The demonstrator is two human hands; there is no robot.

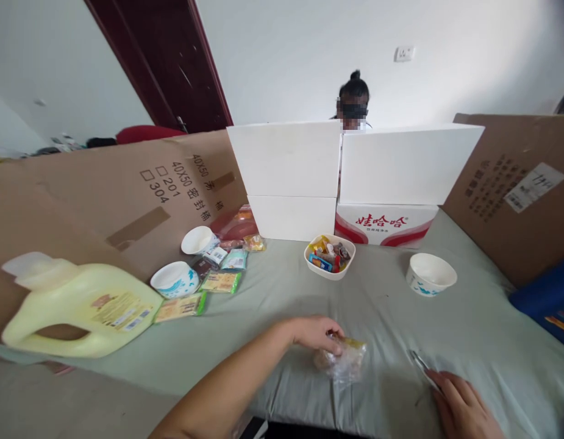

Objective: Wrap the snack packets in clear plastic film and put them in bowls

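Our left hand [316, 332] rests on the grey-green cloth-covered table [469, 329], fingers closed over the top of a crinkled clear plastic snack packet [343, 361] that lies on the cloth near the front edge. Our right hand [462, 408], low at the right, pinches a thin pair of metal tweezers [421, 366] whose tips point toward the packet but stay apart from it. Farther back stand a white bowl filled with wrapped sweets [330, 256] and an empty white paper bowl [430, 273], with a pale yellow plastic detergent jug [75, 305] lying on its side at the left.
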